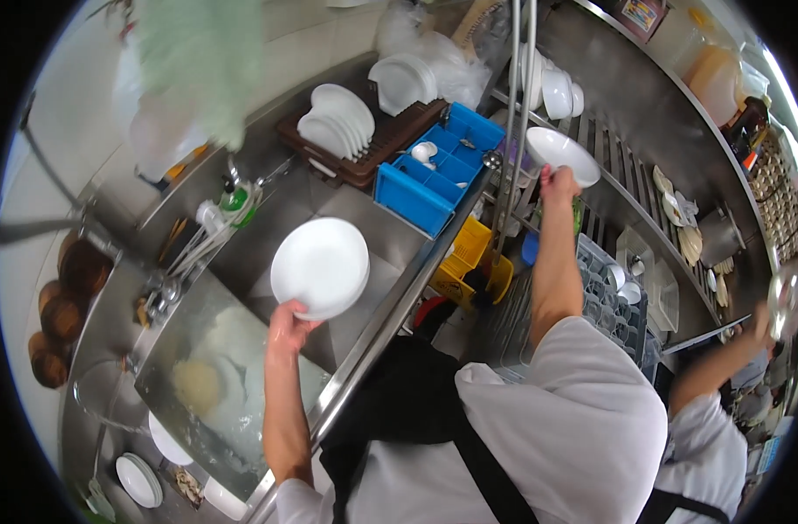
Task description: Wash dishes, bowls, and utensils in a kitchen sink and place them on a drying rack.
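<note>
My left hand [294, 325] grips the lower edge of a round white bowl [322, 262], held over the steel sink. Whether it is one bowl or several nested together, I cannot tell. My right arm is stretched out to the far right. There my right hand [559, 183] is closed on the rim of another white bowl [573, 159], tilted beside the slatted metal shelf [610, 157]. Just past that bowl, more white bowls [556, 92] stand on the shelf.
Cloudy water fills the left basin [241, 402]. Beyond the sink are a brown rack [373, 162] of white plates [336, 118] and a blue divided bin [416, 196]. A glass rack [604, 293] sits at right. Another person's arm [722, 367] reaches in at lower right.
</note>
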Action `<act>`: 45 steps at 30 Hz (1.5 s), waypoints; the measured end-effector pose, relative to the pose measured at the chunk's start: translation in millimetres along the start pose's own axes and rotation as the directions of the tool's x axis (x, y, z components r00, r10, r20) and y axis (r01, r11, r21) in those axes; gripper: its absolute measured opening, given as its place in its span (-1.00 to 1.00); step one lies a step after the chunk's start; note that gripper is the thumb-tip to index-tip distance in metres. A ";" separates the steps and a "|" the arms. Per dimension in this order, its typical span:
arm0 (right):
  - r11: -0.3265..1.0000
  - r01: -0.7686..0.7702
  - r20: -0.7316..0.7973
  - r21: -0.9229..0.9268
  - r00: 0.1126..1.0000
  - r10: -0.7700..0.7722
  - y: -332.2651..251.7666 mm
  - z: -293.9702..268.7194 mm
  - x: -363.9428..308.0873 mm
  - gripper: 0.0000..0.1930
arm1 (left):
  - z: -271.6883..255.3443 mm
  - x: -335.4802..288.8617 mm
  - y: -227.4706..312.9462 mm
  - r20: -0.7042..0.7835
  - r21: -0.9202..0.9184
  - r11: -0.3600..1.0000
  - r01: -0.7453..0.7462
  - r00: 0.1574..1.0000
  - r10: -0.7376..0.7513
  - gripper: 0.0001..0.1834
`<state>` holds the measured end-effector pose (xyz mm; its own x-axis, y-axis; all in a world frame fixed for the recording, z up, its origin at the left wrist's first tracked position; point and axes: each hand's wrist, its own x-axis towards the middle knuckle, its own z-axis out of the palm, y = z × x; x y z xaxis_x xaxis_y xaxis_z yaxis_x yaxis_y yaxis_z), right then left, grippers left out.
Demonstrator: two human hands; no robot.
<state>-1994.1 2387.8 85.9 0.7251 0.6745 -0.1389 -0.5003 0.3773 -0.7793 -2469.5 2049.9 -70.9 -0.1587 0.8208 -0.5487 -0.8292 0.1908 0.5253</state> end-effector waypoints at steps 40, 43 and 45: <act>0.454 0.066 0.337 -0.888 0.766 0.547 -150.2 -93.1 131.6 -0.68 | 469.1 155.1 -160.8 0.335 0.704 0.700 0.119 0.813 -0.476 -0.27; 0.378 0.280 0.367 -0.883 0.912 0.184 -209.5 -54.2 161.4 -0.65 | 476.6 151.3 -161.4 0.362 0.676 0.729 0.109 0.812 -0.457 -0.33; 0.261 0.356 0.362 -0.897 0.932 -0.024 -211.1 -9.6 201.0 -0.43 | 469.0 160.3 -158.1 0.368 0.665 0.738 0.115 0.809 -0.458 -0.33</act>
<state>-1738.1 2437.6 216.7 0.5160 0.8494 0.1107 0.5522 -0.2311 -0.8010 -2112.5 2403.8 63.0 0.4483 0.7748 -0.4457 -0.2735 0.5936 0.7569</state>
